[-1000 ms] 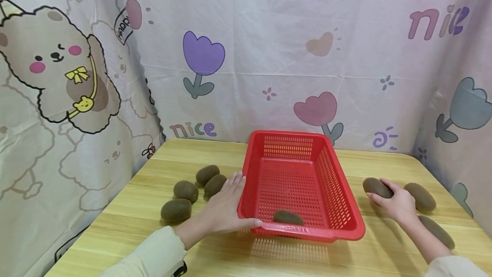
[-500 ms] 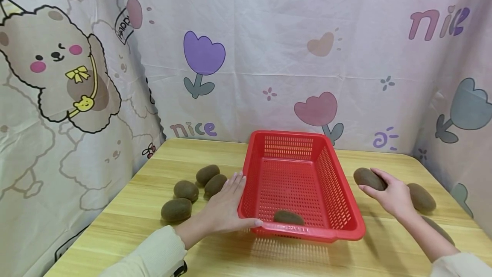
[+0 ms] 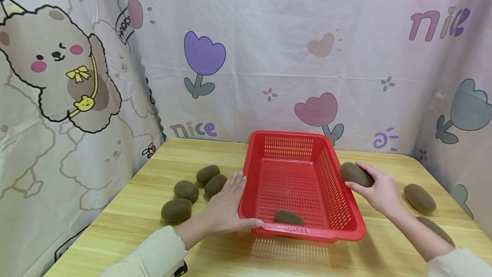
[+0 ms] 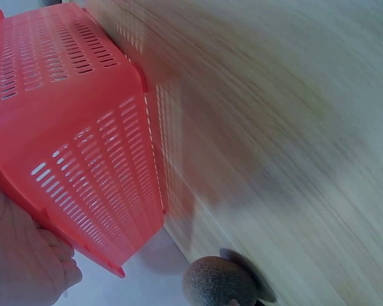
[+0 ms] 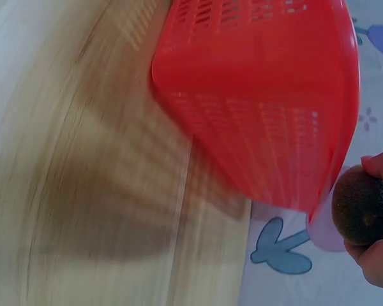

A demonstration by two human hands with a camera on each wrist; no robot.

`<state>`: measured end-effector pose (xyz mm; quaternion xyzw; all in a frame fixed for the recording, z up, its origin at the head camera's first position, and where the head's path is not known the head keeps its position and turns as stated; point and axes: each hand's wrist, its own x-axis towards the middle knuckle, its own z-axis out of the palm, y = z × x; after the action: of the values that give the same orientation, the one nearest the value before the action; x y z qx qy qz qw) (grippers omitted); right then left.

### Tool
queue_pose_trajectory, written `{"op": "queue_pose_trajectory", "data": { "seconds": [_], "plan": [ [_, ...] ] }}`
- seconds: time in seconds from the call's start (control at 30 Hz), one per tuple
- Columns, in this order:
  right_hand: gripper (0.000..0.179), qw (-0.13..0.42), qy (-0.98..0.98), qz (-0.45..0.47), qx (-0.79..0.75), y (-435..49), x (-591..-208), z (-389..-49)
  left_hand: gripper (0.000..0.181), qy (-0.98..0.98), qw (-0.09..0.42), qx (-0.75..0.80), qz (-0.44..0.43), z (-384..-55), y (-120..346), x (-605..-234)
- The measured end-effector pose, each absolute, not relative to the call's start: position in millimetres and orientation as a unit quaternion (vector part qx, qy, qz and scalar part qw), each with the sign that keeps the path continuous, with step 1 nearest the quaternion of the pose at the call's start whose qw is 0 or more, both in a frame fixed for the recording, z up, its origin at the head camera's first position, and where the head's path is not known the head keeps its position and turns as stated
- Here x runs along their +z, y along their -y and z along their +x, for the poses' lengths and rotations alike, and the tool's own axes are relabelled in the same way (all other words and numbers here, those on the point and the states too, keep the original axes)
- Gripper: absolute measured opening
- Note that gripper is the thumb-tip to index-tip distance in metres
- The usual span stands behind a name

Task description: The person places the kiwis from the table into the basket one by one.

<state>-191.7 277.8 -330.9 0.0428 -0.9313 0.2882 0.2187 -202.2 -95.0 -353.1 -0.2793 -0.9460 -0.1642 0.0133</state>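
A red plastic basket (image 3: 288, 187) with slotted walls stands on the table, and one kiwi (image 3: 288, 217) lies inside near its front wall. My left hand (image 3: 226, 208) rests on the basket's left rim near the front corner, fingers straight along the edge and thumb on the front rim. In my right hand (image 3: 378, 189) another kiwi (image 3: 354, 175) is pinched between thumb and fingers, raised beside the basket's right rim. The right wrist view shows that held kiwi (image 5: 362, 205) just outside the basket wall.
Left of the basket, several kiwis (image 3: 176, 210) lie in a loose group on the wooden table (image 3: 134, 208). Two more, a whole kiwi (image 3: 420, 198) and a partly covered kiwi (image 3: 436, 230), lie at the right. A patterned curtain (image 3: 269, 54) hangs behind.
My right hand has lifted the kiwi off the right side of the table and carried it left to the basket's right rim. The left hand has stayed on the basket.
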Motion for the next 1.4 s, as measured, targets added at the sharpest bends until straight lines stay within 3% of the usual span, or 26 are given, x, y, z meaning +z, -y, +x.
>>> {"op": "queue_pose_trajectory", "data": {
  "seconds": [0.4,0.73,1.07,1.4],
  "plan": [
    [0.054,0.176,0.922,0.121,0.322,-235,-324,-195,0.11,0.948,0.015,-0.161,-0.275,-202,96,-353],
    [0.05,0.072,0.921,0.163,0.346,-207,-338,-206,0.109,0.947,0.024,-0.164,-0.275,-203,97,-354],
    [0.04,-0.027,0.943,0.194,0.269,-192,-357,-209,0.11,0.947,0.018,-0.168,-0.274,-204,97,-355],
    [0.037,-0.068,0.945,0.191,0.258,-192,-356,-210,0.11,0.945,0.013,-0.179,-0.273,-201,96,-355]
  ]
}}
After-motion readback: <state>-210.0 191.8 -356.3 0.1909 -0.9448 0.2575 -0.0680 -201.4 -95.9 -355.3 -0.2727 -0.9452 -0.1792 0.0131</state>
